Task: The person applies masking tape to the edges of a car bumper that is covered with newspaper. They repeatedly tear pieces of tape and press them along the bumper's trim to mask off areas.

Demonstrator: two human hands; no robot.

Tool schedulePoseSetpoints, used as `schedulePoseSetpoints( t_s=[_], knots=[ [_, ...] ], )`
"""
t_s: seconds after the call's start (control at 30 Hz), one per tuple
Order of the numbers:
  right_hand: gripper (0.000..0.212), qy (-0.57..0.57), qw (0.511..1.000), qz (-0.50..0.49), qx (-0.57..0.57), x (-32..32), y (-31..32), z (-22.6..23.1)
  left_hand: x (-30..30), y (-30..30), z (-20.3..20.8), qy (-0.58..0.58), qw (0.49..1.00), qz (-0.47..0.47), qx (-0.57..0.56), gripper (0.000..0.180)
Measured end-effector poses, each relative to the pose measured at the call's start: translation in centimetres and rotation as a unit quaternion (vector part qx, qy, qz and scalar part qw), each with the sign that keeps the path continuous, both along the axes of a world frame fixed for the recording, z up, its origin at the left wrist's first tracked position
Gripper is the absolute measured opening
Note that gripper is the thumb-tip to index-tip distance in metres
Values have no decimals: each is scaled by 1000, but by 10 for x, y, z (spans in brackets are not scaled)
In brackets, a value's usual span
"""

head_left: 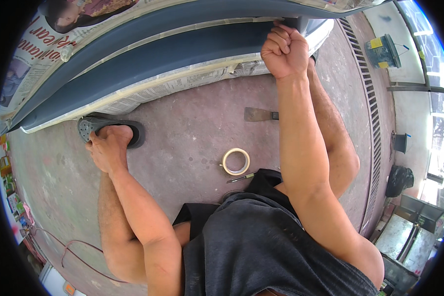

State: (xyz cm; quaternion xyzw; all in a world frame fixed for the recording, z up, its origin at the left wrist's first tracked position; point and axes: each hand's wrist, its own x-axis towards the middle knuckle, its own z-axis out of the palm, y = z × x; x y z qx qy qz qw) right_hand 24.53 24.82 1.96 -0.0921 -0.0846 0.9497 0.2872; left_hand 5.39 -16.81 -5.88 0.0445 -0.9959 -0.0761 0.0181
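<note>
My right hand is raised to the right end of a grey-blue painted panel. Its fingers are curled in, with the fingertips up against the panel by the end of a pale masking-tape strip; whatever may be between them is hidden. My left hand lies over my left foot, which wears a dark clog, fingers stretched along it. Newspaper is taped along the panel's lower edge. On the floor between my legs sit a roll of masking tape, a putty knife and a slim cutter knife.
More newspaper covers the upper left of the bodywork. A slotted floor drain runs along the right, with a grey bucket, a black bag and a metal box beyond it. A thin red hose loops at lower left.
</note>
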Motion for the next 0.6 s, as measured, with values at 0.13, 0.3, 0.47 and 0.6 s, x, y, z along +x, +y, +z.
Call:
schedulePoseSetpoints(
  t_s=[0.13, 0.3, 0.47, 0.6],
  knots=[
    [11, -20, 997, 53, -55, -13, -24, 5, 2, 0, -1, 8, 1000, -9, 3, 60],
    [52, -37, 992, 71, 94, 30, -61, 1, 3, -2, 6, -6, 1000, -2, 18, 61],
    [39, -607, 549, 63, 571, 153, -16, -99, 7, 7, 9, -23, 999, 9, 29, 63],
    [58, -533, 215, 80, 815, 198, -57, -145, 9, 3, 10, -15, 999, 12, 26, 67]
  ],
)
